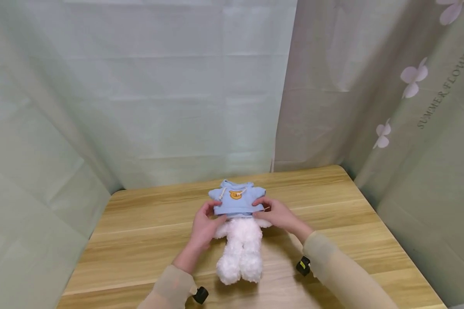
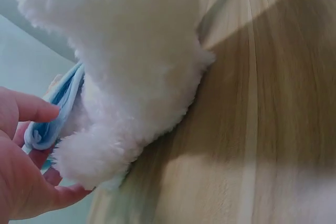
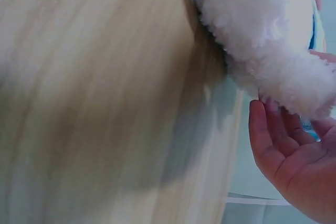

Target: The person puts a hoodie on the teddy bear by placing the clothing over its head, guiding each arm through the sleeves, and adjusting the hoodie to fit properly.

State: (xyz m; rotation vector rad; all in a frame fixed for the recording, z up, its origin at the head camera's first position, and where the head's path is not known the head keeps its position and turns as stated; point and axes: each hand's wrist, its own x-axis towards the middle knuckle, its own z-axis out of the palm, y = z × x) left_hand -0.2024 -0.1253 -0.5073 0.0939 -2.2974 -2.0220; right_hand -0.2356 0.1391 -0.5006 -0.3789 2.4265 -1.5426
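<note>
A white fluffy stuffed toy (image 1: 242,240) lies on its back on the wooden table, legs toward me. Its head is hidden by a small light-blue hoodie (image 1: 239,204) with an orange bear face and pale drawstrings. At the hoodie's lower left, my left hand (image 1: 206,223) grips the hem; the left wrist view shows the blue hem (image 2: 68,111) between thumb and fingers, beside a fluffy arm (image 2: 94,153). My right hand (image 1: 276,213) holds the hem's right side. In the right wrist view, its curled fingers (image 3: 281,140) pass beside the toy's other arm (image 3: 304,85).
The wooden table (image 1: 147,240) extends to both sides of the toy. Pale curtains (image 1: 170,94) hang behind it and at the sides, the right one printed with flowers (image 1: 411,79). Each sleeve has a small black device (image 1: 303,266) at the wrist.
</note>
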